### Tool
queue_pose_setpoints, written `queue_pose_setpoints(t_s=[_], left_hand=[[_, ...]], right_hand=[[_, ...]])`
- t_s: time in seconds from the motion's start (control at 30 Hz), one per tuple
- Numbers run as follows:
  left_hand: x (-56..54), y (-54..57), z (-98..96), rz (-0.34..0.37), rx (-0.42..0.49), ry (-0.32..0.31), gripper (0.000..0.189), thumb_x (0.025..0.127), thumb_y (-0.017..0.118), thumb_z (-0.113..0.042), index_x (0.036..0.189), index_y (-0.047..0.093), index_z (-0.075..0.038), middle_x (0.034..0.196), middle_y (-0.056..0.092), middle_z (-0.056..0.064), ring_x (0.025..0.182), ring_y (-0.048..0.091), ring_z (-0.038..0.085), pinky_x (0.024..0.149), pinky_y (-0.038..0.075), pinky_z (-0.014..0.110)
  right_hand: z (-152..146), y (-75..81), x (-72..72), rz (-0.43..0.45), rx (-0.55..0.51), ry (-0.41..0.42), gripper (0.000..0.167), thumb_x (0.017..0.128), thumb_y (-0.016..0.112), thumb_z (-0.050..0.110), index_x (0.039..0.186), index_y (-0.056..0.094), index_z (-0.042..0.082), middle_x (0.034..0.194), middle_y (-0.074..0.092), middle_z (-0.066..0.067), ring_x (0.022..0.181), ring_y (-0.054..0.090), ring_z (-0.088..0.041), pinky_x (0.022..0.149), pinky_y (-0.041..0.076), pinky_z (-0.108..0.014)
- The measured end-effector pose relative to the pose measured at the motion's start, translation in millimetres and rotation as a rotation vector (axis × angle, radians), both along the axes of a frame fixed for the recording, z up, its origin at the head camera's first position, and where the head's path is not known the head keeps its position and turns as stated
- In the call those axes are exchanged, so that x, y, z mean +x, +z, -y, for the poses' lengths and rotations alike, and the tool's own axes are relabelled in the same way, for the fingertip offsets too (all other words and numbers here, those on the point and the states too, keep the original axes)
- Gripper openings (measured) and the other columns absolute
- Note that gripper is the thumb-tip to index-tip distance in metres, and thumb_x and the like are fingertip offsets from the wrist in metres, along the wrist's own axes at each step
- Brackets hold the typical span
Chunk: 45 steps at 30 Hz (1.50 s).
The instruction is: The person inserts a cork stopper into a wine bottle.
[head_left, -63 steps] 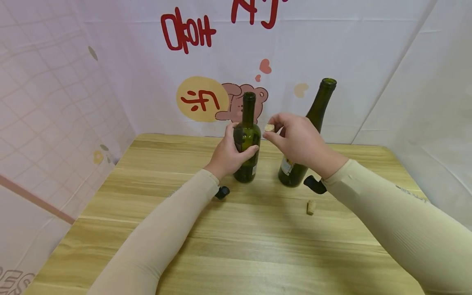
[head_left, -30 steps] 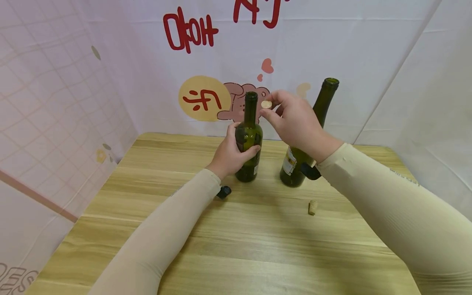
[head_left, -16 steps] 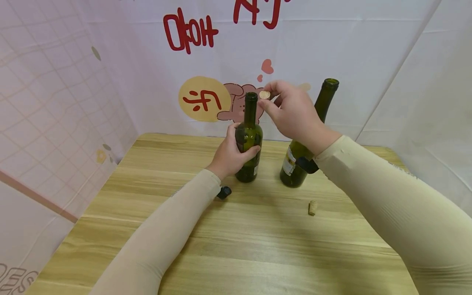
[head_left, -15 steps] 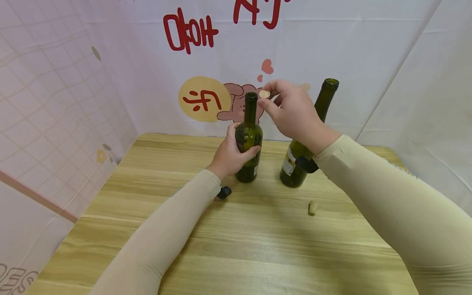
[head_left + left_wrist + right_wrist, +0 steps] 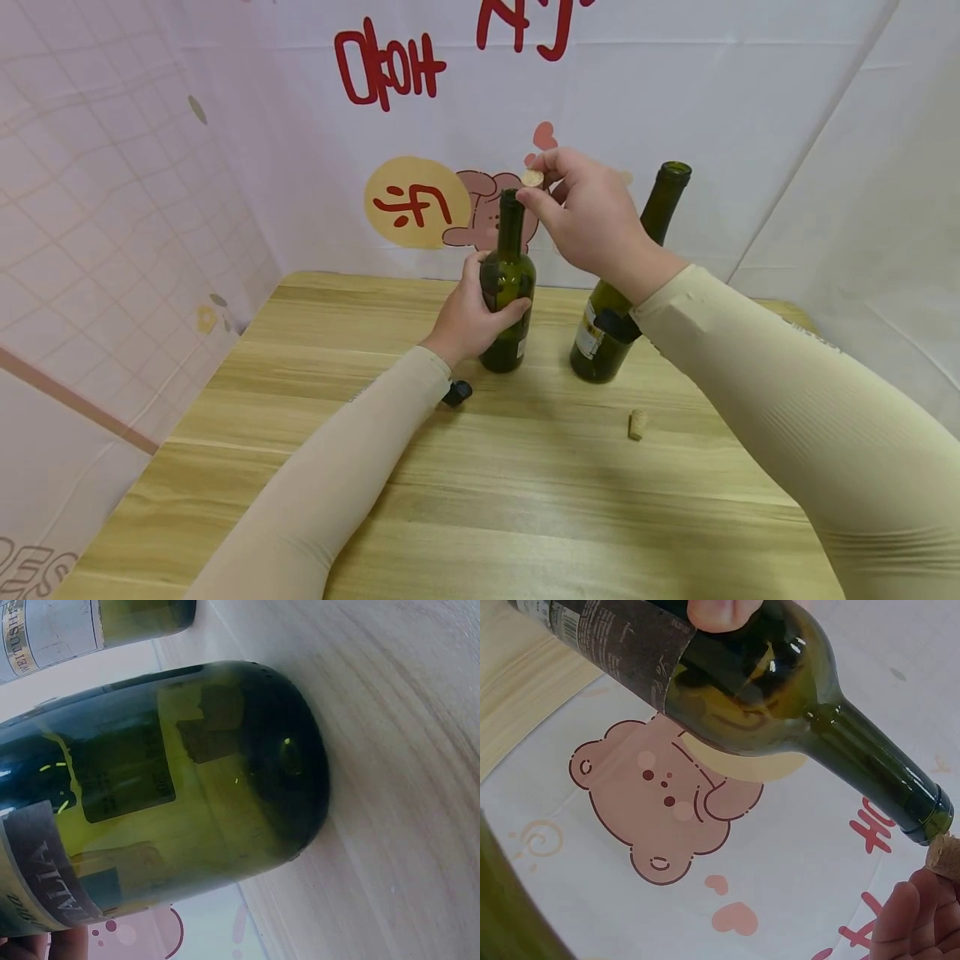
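A dark green wine bottle [image 5: 512, 233] stands upright on the wooden table, its mouth uncovered. My left hand [image 5: 468, 321] grips its body from the left, thumb across the front. Between thumb and fingers, my right hand [image 5: 592, 212] pinches a cork [image 5: 532, 178] right beside and slightly above the bottle's rim. In the right wrist view the cork [image 5: 943, 859] shows at the edge of the mouth of the bottle [image 5: 780, 667]. The left wrist view shows the bottle's base [image 5: 285, 765] down on the tabletop.
Farther right stands a taller, uncorked green bottle [image 5: 663, 200] with a white label, partly behind my right wrist. A second cork [image 5: 637, 425] rests on the table [image 5: 480, 500] in front of it. A printed cloth wall [image 5: 637, 83] rises behind the table.
My right hand has risen and moved left with the cork, from beside the bottle's shoulder to its rim. My left hand keeps its grip, and the bottle stays in place.
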<state>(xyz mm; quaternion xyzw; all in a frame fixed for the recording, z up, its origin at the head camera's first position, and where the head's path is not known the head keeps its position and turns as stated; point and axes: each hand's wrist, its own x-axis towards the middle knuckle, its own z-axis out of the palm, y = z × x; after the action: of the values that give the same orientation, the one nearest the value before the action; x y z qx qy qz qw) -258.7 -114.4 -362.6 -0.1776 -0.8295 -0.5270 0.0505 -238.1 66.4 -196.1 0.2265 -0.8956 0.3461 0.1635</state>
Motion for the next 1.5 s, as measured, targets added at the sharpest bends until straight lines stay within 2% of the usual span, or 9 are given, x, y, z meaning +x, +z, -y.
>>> queue_pose_setpoints(t_s=[0.1,0.4,0.8,1.27,1.5], left_hand=[[-0.4,-0.2,-0.6,-0.003,0.005,-0.002,0.091,0.092,0.075,-0.057,0.158,0.022,-0.024,0.141,0.059,0.008,0.124,0.064,0.025,0.109,0.051,0.053],[-1.2,-1.4,-1.1,-0.005,-0.004,0.009,0.092,0.092,0.075,-0.059,0.158,0.021,-0.024,0.142,0.059,0.009,0.125,0.064,0.026,0.110,0.051,0.054],[-1.4,-0.3,-1.6,-0.006,0.015,0.004,0.090,0.092,0.076,-0.057,0.157,0.022,-0.025,0.141,0.059,0.007,0.124,0.064,0.024,0.110,0.050,0.053],[-3.7,-1.5,-2.2,-0.014,0.016,0.002,0.089,0.092,0.076,-0.057,0.156,0.023,-0.025,0.141,0.060,0.007,0.124,0.064,0.024,0.110,0.050,0.053],[-2.7,-1.0,-1.8,-0.006,0.011,0.004,0.089,0.092,0.076,-0.056,0.156,0.023,-0.025,0.142,0.060,0.007,0.125,0.063,0.024,0.111,0.050,0.053]], right_hand=[[0,0.1,-1.6,-0.004,-0.010,0.000,0.032,0.106,0.065,0.026,0.130,0.063,0.005,0.137,0.068,-0.006,0.086,0.064,-0.021,0.063,0.043,-0.023],[3,2.9,-3.6,-0.030,-0.004,0.001,0.032,0.106,0.065,0.027,0.129,0.061,0.005,0.114,0.067,-0.008,0.085,0.062,-0.019,0.064,0.046,-0.028],[8,4.5,-7.3,-0.023,-0.001,0.016,0.035,0.106,0.064,0.027,0.134,0.061,0.006,0.118,0.067,-0.007,0.088,0.063,-0.019,0.068,0.047,-0.030],[12,5.6,-10.8,0.025,-0.022,0.022,0.036,0.106,0.065,0.029,0.135,0.061,0.009,0.117,0.066,-0.005,0.092,0.066,-0.016,0.073,0.051,-0.029],[14,4.1,-10.1,0.042,-0.043,0.038,0.032,0.105,0.066,0.027,0.132,0.062,0.009,0.114,0.067,-0.006,0.091,0.068,-0.021,0.073,0.052,-0.030]])
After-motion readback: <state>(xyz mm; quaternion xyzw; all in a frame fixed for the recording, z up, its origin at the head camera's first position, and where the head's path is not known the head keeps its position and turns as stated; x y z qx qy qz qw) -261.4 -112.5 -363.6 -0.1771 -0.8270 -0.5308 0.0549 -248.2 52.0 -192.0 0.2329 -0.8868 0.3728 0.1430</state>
